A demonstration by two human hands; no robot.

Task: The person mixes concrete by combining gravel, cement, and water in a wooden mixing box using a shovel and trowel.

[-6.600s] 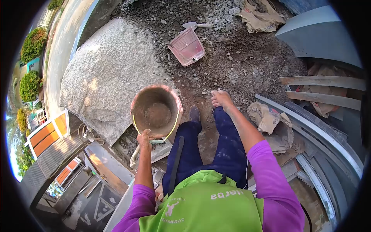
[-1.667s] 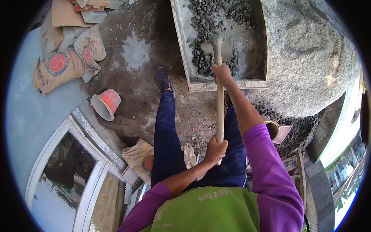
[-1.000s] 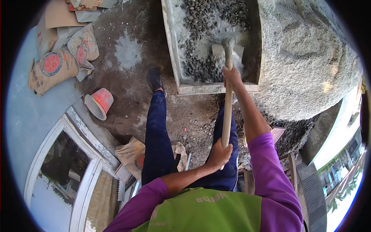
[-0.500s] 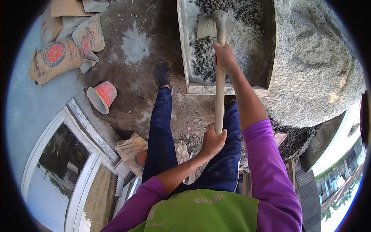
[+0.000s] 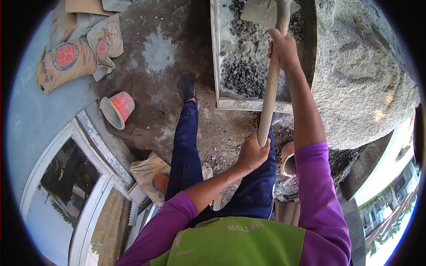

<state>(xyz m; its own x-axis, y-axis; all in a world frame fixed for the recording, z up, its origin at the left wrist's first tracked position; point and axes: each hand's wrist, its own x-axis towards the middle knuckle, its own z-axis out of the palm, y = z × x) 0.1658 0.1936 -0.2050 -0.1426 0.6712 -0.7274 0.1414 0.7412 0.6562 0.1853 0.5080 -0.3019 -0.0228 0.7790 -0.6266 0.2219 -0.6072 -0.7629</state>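
A hoe with a long wooden handle [image 5: 269, 97] is in both my hands. My left hand [image 5: 254, 153] is wrapped round the handle's near end, in front of my thighs. Farther up, my right hand [image 5: 284, 49] grips the handle above the mixing trough [image 5: 248, 105]. The hoe's flat, mortar-smeared blade [image 5: 259, 14] lies at the far part of the trough, over the mix. Dark gravel [image 5: 242, 77] and wet grey cement paste [image 5: 255, 48] are partly blended inside the trough.
A large sand heap [image 5: 364, 75] rises against the trough's right side. On the left are a red-and-white bucket [image 5: 118, 109], cement bags [image 5: 66, 64] and a glazed window frame [image 5: 95, 177]. Another bucket [image 5: 287, 158] stands by my right leg, and an empty-looking cement bag [image 5: 151, 175] lies near my left.
Both hands have shifted right with the hoe, the right one also farther away. The blade has moved away and to the right across the trough. The bucket by my right leg now shows.
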